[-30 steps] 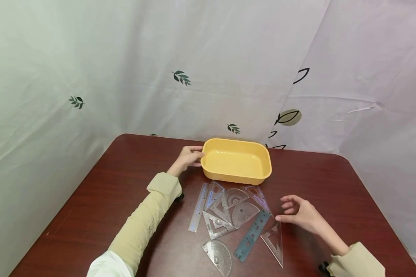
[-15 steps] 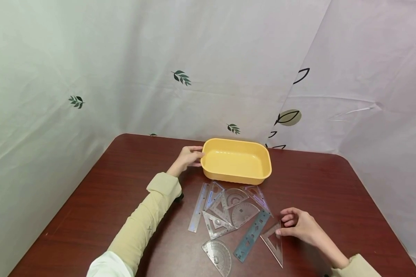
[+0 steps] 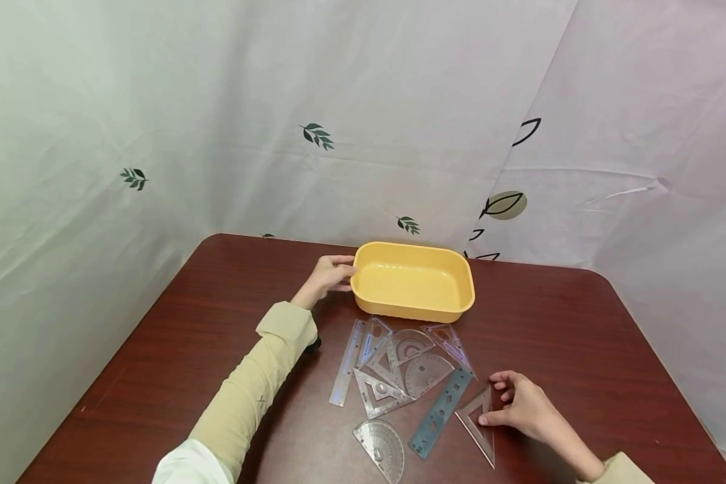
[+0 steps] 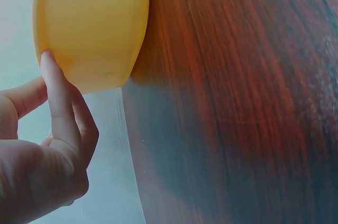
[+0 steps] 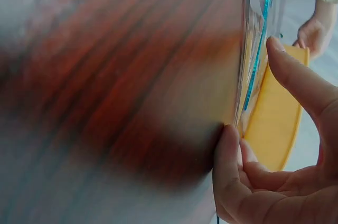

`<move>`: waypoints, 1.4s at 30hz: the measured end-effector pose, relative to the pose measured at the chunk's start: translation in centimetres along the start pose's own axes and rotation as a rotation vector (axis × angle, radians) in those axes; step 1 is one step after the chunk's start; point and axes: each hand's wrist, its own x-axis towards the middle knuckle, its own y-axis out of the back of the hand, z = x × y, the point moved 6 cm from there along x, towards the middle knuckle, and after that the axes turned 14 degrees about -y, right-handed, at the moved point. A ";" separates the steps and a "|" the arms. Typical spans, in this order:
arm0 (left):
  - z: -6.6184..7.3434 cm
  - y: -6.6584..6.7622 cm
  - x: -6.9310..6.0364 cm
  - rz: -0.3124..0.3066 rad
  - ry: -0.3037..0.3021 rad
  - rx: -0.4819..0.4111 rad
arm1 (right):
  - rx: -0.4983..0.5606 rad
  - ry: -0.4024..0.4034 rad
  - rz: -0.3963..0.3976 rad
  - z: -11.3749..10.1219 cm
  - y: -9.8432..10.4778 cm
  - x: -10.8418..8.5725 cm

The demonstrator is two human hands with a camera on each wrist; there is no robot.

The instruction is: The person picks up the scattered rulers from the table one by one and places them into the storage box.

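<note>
At the back of the table stands a yellow plastic basin (image 3: 413,314). My left hand (image 3: 328,274) holds its left end, the thumb over the rim and other fingers along the outside. In the left wrist view, a fingertip (image 4: 48,57) rests on the basin wall. My right hand (image 3: 523,410) is at a clear set square (image 3: 473,403) lying flat on the right. Its thumb is over the cut-out and its fingers are by the upper corner, spread apart. From the right wrist view, a fingertip (image 5: 228,137) meets the table at the edge; the thumb sits higher.
In front of the basin lie several clear drawing tools, some overlapping: a long ruler (image 3: 346,363), a bluish stencil ruler (image 3: 440,413), a protractor (image 3: 382,447) and more set squares (image 3: 384,409). The dark red table (image 3: 230,336) meets a pale curtain (image 3: 339,101) behind.
My right hand has moved down toward me, from above the set square's upper corner to beside it, with the thumb now over the cut-out. The left hand and the basin have stayed put.
</note>
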 end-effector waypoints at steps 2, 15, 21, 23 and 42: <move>0.0 0.1 0.0 0.003 0.000 -0.004 | -0.014 0.007 0.007 -0.1 -0.2 -0.1; 0.0 0.0 -0.1 0.007 0.002 -0.008 | -0.090 0.027 0.049 -0.6 -0.3 -0.8; 0.2 -0.1 -0.3 0.008 0.008 -0.010 | -0.059 0.028 0.021 -0.7 -0.3 -0.5; 0.3 -0.1 -0.4 0.007 0.008 -0.010 | -0.031 0.025 0.008 -0.8 -0.3 -0.4; 0.1 0.0 -0.3 0.009 0.009 -0.007 | 0.423 0.090 -0.449 -0.4 1.2 1.4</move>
